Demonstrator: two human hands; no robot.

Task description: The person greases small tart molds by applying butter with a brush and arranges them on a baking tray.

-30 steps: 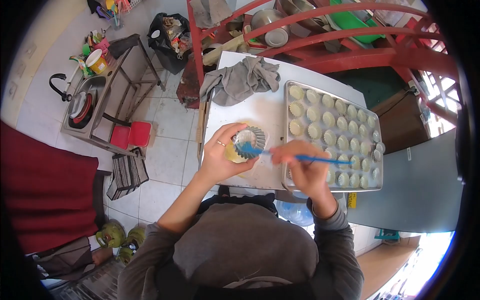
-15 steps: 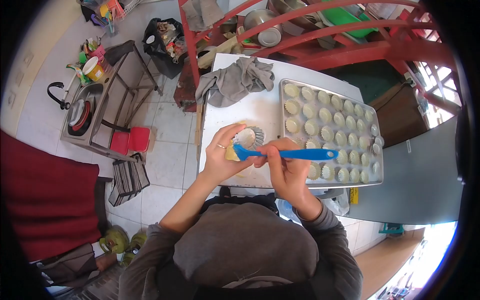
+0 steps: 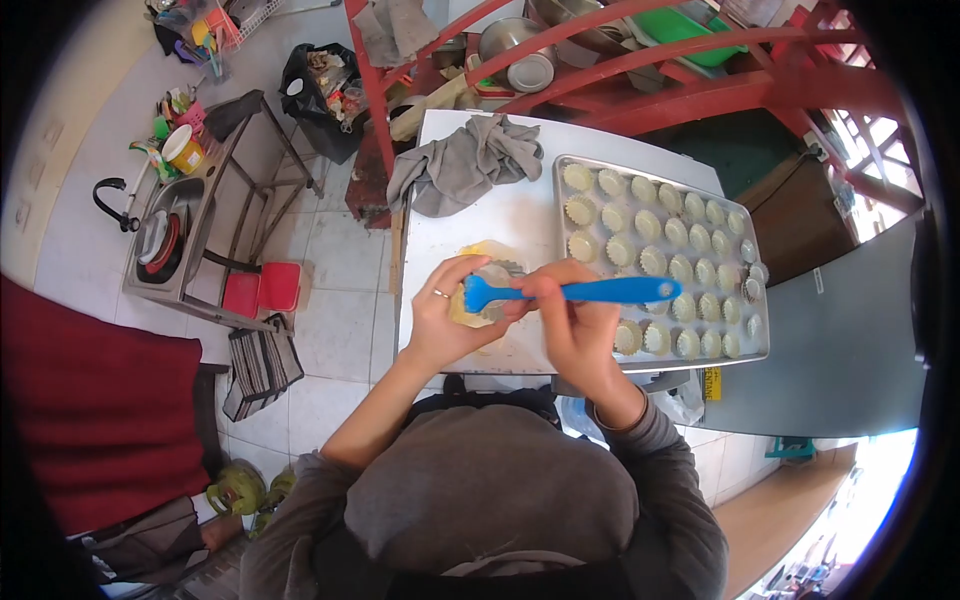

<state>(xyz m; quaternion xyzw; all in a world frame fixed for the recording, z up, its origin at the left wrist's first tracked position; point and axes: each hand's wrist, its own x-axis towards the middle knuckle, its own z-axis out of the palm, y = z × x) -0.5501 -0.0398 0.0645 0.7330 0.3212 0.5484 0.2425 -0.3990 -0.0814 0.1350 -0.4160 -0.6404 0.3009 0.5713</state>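
My right hand (image 3: pixel 575 325) grips a blue pastry brush (image 3: pixel 620 290) by its handle. The brush head points left, over a small yellowish tart mould (image 3: pixel 459 308) held between the thumb and fingers of my left hand (image 3: pixel 440 318). The brush head and my fingers hide most of that mould. Just behind it on the white table are fluted metal moulds (image 3: pixel 510 267), partly covered by my right hand. To the right lies a metal baking tray (image 3: pixel 560 215) with rows of small fluted moulds (image 3: pixel 647 223), pale yellow inside.
A crumpled grey cloth (image 3: pixel 470 165) lies at the back of the white table (image 3: pixel 425 255). Red railings (image 3: pixel 640 105) rise behind it, with metal bowls beyond. At the left stand a sink (image 3: pixel 195 225) with dishes and a black rubbish bag (image 3: pixel 320 105).
The brush has shifted slightly left and covers more of the mould in my left hand. My right hand moved with it. The whole view has also shifted a little.
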